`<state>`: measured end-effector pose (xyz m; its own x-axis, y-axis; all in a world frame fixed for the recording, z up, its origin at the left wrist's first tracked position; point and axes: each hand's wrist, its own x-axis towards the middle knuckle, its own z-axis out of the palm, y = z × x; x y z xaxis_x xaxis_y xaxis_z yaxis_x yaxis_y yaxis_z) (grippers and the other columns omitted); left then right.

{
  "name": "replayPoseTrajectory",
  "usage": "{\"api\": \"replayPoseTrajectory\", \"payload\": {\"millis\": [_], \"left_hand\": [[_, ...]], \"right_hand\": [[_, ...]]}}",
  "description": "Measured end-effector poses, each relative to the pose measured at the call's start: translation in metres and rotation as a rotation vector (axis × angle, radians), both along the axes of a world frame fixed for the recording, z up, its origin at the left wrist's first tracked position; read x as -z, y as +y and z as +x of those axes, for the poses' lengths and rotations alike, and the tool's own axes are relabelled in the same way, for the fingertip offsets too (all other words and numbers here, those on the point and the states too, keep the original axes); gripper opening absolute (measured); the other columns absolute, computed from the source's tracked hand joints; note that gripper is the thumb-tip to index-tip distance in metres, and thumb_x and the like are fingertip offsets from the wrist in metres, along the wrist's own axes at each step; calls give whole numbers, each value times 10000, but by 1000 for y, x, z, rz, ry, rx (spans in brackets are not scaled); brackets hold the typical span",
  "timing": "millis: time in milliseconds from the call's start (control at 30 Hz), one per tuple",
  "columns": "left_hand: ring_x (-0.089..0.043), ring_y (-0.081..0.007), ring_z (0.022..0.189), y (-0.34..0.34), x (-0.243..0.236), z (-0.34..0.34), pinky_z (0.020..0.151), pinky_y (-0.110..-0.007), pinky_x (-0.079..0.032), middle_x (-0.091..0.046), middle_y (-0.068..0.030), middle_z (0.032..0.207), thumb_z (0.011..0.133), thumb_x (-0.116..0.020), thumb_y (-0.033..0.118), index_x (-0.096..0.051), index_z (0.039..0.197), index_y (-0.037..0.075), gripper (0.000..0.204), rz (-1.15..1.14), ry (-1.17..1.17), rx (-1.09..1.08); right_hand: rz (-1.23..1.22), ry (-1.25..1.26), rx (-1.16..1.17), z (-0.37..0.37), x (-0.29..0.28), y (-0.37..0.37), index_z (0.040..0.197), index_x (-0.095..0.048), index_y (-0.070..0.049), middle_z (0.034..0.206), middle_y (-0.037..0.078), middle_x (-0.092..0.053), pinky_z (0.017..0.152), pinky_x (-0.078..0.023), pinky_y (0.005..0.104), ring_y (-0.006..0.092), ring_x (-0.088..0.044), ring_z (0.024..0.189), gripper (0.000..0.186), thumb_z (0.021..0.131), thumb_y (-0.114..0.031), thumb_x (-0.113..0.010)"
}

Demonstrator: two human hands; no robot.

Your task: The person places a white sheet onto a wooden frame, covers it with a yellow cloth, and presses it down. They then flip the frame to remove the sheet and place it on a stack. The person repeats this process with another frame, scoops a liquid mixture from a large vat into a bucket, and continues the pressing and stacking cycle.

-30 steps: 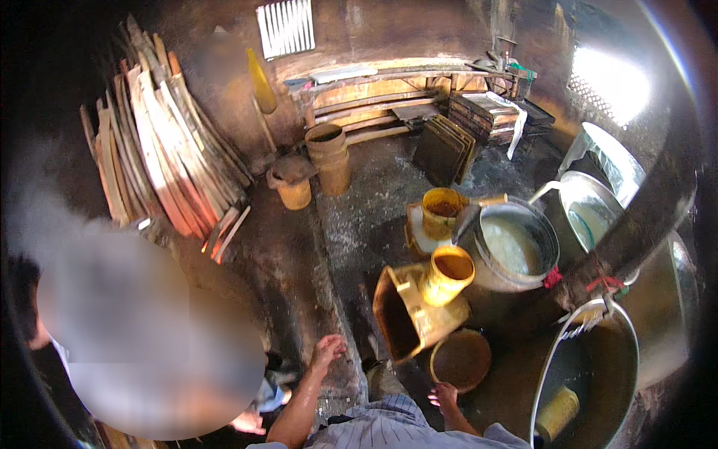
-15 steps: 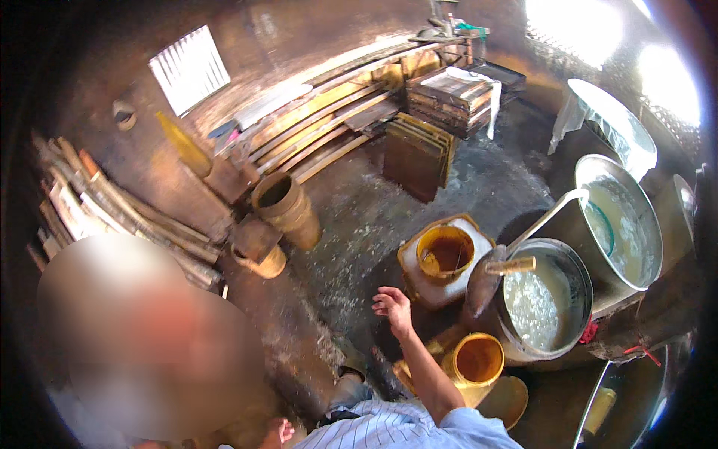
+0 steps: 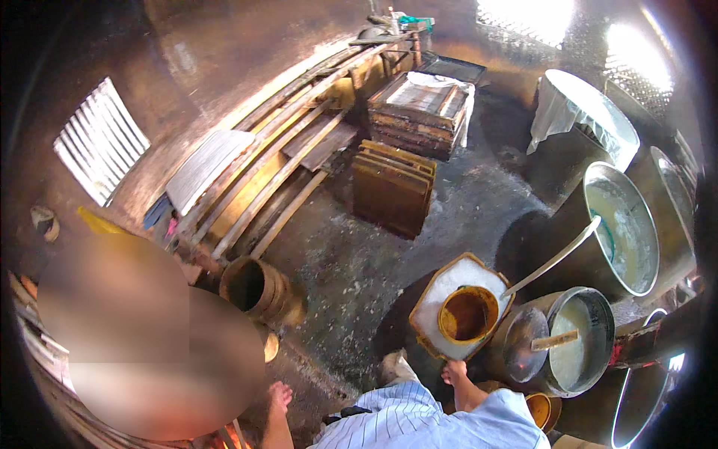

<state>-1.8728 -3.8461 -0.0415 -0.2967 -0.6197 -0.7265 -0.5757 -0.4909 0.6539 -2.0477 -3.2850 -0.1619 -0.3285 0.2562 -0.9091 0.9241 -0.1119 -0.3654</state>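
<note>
Right hand [image 3: 454, 373] now nearer the striped shirt [image 3: 400, 419], by the white-filled tub [image 3: 452, 265] — grip unclear — left hand [image 3: 280, 396] loosely spread.

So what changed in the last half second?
Viewpoint swung right and closer to the white-filled tub. Right hand, held out ahead before, now sits lower in view by the tub's near rim; contact unclear. Left hand rose farther into view. No pickup or release visible. Yellow bucket stayed in the tub, wooden frames stayed stacked.
</note>
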Motion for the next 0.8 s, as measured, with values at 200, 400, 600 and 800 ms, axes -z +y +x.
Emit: {"api": "replayPoseTrajectory", "payload": {"millis": [200, 400, 600, 800], "left_hand": [[-614, -157, 682, -16, -17, -334, 552, -274, -458, -621, -35, 875, 838, -570, 183, -528, 1061, 125, 234, -99, 133, 365], [-632, -161, 685, 102, -10, -558, 564, -268, -470, -644, -56, 894, 843, -564, 159, -537, 1081, 98, 247, 106, 187, 502], [-636, -133, 680, 179, -10, -725, 540, -260, -468, -655, -40, 885, 845, -582, 156, -580, 1037, 107, 198, 108, 144, 877], [-633, -121, 698, 290, -6, -917, 566, -262, -477, -661, -56, 922, 841, -593, 139, -575, 1068, 75, 236, 160, 198, 1063]], "right_hand": [[172, -155, 365, -51, 44, 61, 887, -615, -106, 796, 104, -636, 452, -443, 442, 347, -587, 539, 240, 863, -258, -430], [75, 203, 599, -231, 44, 30, 847, -601, -104, 703, 88, -608, 439, -464, 367, 254, -622, 581, 114, 846, -181, -517], [-35, 661, 243, -491, -106, 0, 1112, -522, -31, 879, 104, -642, 519, -508, 295, 183, -630, 628, 287, 860, -167, -552], [-59, 921, 467, -646, -159, 80, 1089, -531, -31, 873, 86, -648, 542, -521, 283, 160, -641, 674, 334, 840, -240, -611]]}}
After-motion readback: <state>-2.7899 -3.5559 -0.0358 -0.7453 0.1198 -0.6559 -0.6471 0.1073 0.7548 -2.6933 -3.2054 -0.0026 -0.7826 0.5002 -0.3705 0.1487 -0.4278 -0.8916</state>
